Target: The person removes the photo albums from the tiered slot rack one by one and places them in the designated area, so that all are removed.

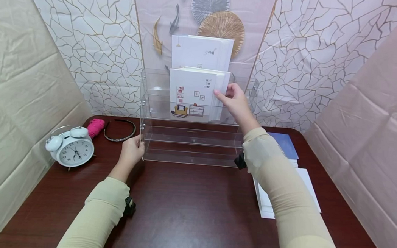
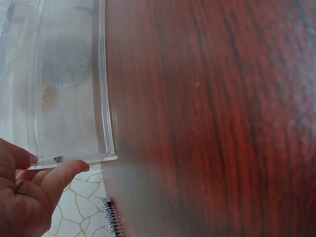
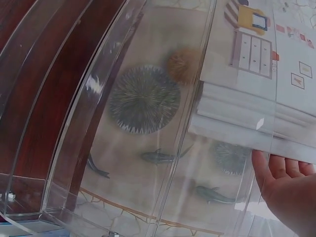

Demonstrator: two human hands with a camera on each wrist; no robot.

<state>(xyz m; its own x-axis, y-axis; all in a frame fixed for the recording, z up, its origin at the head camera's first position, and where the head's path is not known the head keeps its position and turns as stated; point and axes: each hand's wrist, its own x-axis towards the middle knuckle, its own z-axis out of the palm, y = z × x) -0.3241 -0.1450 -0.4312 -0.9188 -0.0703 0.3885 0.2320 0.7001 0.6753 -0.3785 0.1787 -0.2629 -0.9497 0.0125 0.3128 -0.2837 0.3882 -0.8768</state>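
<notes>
A clear acrylic tiered rack stands on the dark wooden table. In its upper part a white book, printed with a yellow armchair and a chest of drawers, leans upright behind a clear front panel. My right hand grips this book by its right edge, thumb on the cover and fingers behind. Another white book stands behind it, its upper part showing. Low on the rack's left side, my left hand pinches the edge of the clear side panel between thumb and fingers.
At the left are a white twin-bell alarm clock, a bundle of pink yarn and a dark glittery headband. White books and a blue book lie at the right, partly hidden by my right sleeve. Patterned cloth hangs behind.
</notes>
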